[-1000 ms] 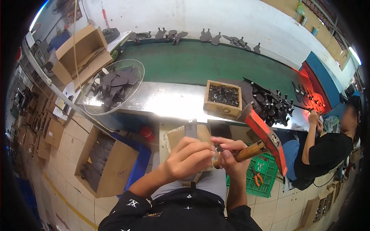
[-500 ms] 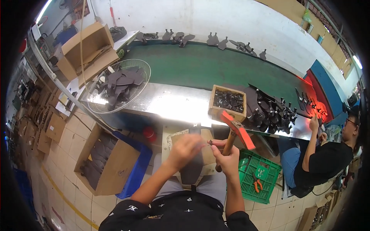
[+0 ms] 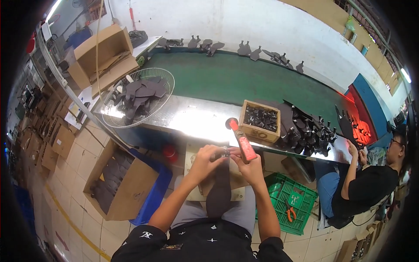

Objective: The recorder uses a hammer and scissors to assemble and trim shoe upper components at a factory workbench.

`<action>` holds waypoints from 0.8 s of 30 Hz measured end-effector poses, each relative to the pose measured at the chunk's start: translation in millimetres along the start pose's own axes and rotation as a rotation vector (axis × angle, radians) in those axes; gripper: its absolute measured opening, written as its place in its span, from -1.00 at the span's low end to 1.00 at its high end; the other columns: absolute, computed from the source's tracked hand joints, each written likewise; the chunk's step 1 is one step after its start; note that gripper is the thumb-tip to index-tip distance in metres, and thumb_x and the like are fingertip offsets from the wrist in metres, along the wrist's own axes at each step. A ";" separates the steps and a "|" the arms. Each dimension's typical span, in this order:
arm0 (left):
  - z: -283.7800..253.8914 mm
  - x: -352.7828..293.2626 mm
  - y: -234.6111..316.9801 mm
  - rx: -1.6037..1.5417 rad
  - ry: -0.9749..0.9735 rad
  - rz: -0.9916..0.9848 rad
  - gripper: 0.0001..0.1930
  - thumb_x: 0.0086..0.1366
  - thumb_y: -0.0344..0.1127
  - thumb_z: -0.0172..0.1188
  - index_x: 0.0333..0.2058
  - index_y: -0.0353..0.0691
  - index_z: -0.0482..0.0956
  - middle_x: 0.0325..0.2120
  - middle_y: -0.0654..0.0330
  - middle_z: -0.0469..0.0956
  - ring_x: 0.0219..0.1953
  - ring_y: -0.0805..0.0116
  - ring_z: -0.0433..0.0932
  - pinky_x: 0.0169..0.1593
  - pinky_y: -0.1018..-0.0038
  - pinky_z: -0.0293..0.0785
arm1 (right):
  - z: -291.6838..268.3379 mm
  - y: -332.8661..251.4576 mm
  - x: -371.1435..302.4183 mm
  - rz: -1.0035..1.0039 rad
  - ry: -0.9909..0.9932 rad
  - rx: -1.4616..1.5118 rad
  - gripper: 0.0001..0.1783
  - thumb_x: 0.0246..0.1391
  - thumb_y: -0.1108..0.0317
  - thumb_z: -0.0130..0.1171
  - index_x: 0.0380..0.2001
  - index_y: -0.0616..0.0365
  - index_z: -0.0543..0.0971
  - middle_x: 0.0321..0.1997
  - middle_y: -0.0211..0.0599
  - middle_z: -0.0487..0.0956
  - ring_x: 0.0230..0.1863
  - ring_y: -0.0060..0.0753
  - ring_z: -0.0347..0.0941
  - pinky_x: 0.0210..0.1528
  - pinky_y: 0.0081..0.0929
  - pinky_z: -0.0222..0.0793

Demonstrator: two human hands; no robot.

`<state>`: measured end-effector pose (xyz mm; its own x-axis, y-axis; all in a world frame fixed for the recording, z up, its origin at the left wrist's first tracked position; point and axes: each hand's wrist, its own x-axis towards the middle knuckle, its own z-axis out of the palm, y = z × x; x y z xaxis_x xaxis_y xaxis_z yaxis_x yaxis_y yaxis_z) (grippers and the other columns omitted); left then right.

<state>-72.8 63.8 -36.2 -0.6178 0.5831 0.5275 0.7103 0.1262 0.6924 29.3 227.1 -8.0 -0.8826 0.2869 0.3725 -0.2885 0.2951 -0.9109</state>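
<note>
A dark paddle-shaped piece (image 3: pixel 218 196) extends from the lap over a small board (image 3: pixel 238 180). At its far end, the left hand (image 3: pixel 206 163) and right hand (image 3: pixel 248 168) pinch narrowly around a small part (image 3: pixel 225 152); the right also holds a red-headed hammer (image 3: pixel 244 146). Open space separates the forearms; a green crate (image 3: pixel 279 220) stands rightward. Beyond the metal bench's (image 3: pixel 192 114) front edge, a green belt (image 3: pixel 209 72) meets a white wall (image 3: pixel 244 22).

A little part (image 3: pixel 226 151) at the fingertips of the left hand (image 3: pixel 203 165) and right hand (image 3: pixel 249 169) is too small to tell. The handle of the red hammer (image 3: pixel 245 149) is hidden. Fingers cover some of the dark flat piece (image 3: pixel 218 192). Inside the wooden box (image 3: pixel 259 132), at the bench's (image 3: pixel 185 112) near edge, the pieces (image 3: pixel 262 117) blur together.
</note>
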 end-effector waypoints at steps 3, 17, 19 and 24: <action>4.1 -6.5 1.3 -0.085 -0.009 -0.006 -0.74 0.08 -0.40 0.38 -0.23 -0.31 0.63 -0.28 0.06 0.62 -0.21 0.12 0.59 -0.13 0.34 0.50 | 6.0 0.1 4.1 0.078 -0.037 0.008 -0.81 0.13 0.56 0.17 -0.17 0.33 0.61 -0.30 -0.16 0.67 -0.27 -0.43 0.63 -0.17 -0.49 0.50; 0.1 -16.2 -7.2 -0.245 -0.040 -0.144 -0.70 0.03 -0.44 0.40 -0.22 -0.33 0.61 -0.23 0.02 0.64 -0.25 0.17 0.66 -0.19 0.39 0.55 | 9.1 -1.6 -9.1 -0.130 -0.133 -0.373 -0.58 -0.16 0.71 0.17 -0.14 0.22 0.60 -0.15 -0.01 0.64 -0.16 0.00 0.62 -0.13 -0.37 0.51; 0.2 -13.2 -5.7 -0.323 -0.052 -0.198 -0.70 0.02 -0.44 0.40 -0.23 -0.33 0.60 -0.26 0.03 0.65 -0.28 0.21 0.66 -0.22 0.40 0.56 | 8.9 1.3 -9.2 -0.219 -0.075 -0.454 -0.82 -0.01 0.62 0.24 -0.28 0.26 0.60 -0.30 -0.14 0.64 -0.38 -0.19 0.58 -0.25 -0.44 0.49; -1.6 -13.4 -12.7 -0.333 -0.083 -0.252 -0.67 0.01 -0.42 0.43 -0.19 -0.32 0.66 -0.22 0.09 0.67 -0.27 0.39 0.64 -0.19 0.46 0.54 | 16.9 -39.2 -28.8 0.022 -0.027 -0.404 -0.68 0.07 0.52 0.25 -0.07 0.22 0.51 -0.31 -0.11 0.62 -0.29 -0.09 0.62 -0.25 -0.41 0.49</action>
<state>-74.0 53.1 -51.2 -0.7190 0.6317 0.2898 0.3846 0.0144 0.9230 59.7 191.9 14.0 -0.8979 0.2746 0.3441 -0.1050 0.6255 -0.7732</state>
